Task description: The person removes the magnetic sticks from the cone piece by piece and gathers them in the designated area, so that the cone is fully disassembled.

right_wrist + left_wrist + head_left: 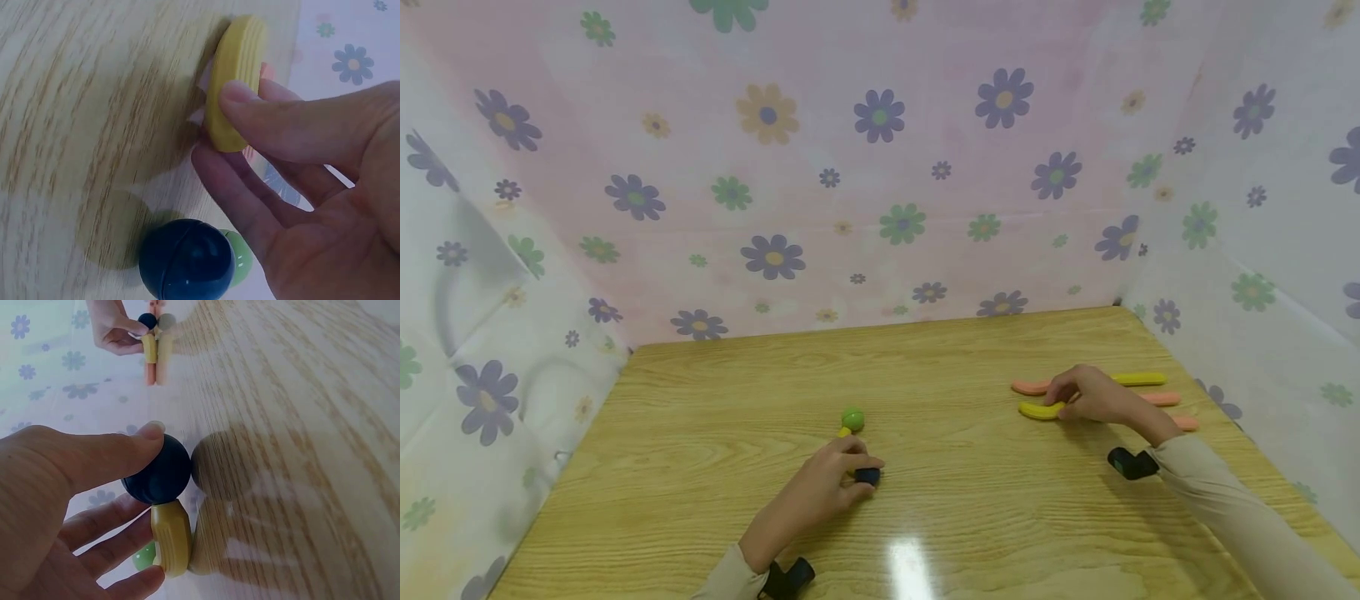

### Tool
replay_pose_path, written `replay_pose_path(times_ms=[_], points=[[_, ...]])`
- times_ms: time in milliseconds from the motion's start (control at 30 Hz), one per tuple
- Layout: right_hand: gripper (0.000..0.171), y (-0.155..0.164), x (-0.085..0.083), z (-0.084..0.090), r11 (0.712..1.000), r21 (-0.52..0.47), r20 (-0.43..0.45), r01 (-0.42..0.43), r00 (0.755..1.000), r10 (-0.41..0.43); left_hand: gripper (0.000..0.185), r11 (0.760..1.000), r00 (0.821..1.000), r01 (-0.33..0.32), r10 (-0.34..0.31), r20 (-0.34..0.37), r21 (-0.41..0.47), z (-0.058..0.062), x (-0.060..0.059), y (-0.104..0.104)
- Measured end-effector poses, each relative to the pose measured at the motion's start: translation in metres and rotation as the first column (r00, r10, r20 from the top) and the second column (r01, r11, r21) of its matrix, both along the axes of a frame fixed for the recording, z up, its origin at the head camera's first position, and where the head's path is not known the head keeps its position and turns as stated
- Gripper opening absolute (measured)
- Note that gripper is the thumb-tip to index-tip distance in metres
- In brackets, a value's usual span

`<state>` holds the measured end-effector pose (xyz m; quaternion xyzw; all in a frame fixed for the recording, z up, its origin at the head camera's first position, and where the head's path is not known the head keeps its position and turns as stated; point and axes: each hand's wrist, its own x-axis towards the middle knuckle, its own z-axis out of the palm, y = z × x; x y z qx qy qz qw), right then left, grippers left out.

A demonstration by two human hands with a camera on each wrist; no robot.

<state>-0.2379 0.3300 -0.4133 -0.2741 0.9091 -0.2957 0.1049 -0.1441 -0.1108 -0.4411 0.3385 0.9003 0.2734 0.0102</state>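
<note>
My left hand (pixel 820 487) pinches a dark blue ball (pixel 159 472) between thumb and fingers, low over the wooden table. Touching that ball is a ridged yellow piece (pixel 172 540), with a fingertip against its side. A green ball (pixel 853 418) lies just past it. Farther right, my right hand (pixel 1097 396) holds a curved, grooved yellow piece (pixel 234 81) between thumb and fingers. Near its lower fingers, in the right wrist view, sit another dark blue ball (pixel 187 262) and a green ball (pixel 240 256); the hand hides these in the head view.
Around the right hand lie a salmon curved piece (pixel 1028 387), a yellow stick (pixel 1142 379) and two salmon sticks, one (pixel 1165 399) behind the other (pixel 1186 423). Flower-patterned cloth (pixel 880 183) walls the table (pixel 737 400) at the back and sides.
</note>
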Motion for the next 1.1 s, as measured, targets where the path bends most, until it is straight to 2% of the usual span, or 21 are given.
replay_pose_path(times_ms=[167,367,533,700,833,967,1100], points=[[0.015,-0.001,-0.001,-0.002,0.999,0.036,-0.016,0.014,1.000,-0.014,0.034,1.000,1.000,0.002,-0.002,-0.011,0.001,0.000,0.000,0.000],[0.019,-0.004,0.003,0.000,0.998,0.047,-0.086,0.046,0.995,-0.042,0.040,1.000,0.999,-0.012,0.012,-0.046,0.002,0.000,0.002,0.000],[0.016,-0.012,0.009,0.005,0.998,0.035,-0.139,0.053,0.989,-0.048,0.049,0.999,0.999,-0.022,0.021,-0.049,-0.026,0.002,0.004,-0.001],[0.013,-0.033,0.018,0.015,1.000,0.019,-0.157,0.004,0.988,-0.001,0.050,0.994,0.999,0.044,-0.046,-0.017,-0.099,0.011,0.003,-0.010],[0.014,-0.053,0.028,0.024,0.998,-0.016,-0.158,-0.066,0.985,0.063,0.056,0.985,0.990,0.112,-0.122,-0.069,-0.133,0.020,-0.006,-0.016],[0.016,-0.075,0.039,0.028,0.991,-0.037,-0.154,-0.131,0.980,0.123,0.064,0.980,0.980,0.118,-0.141,-0.143,-0.158,0.021,-0.019,-0.018],[0.020,-0.096,0.049,0.029,0.978,-0.044,-0.144,-0.202,0.970,0.194,0.060,0.978,0.979,0.095,-0.126,-0.161,-0.188,0.014,-0.028,-0.018]])
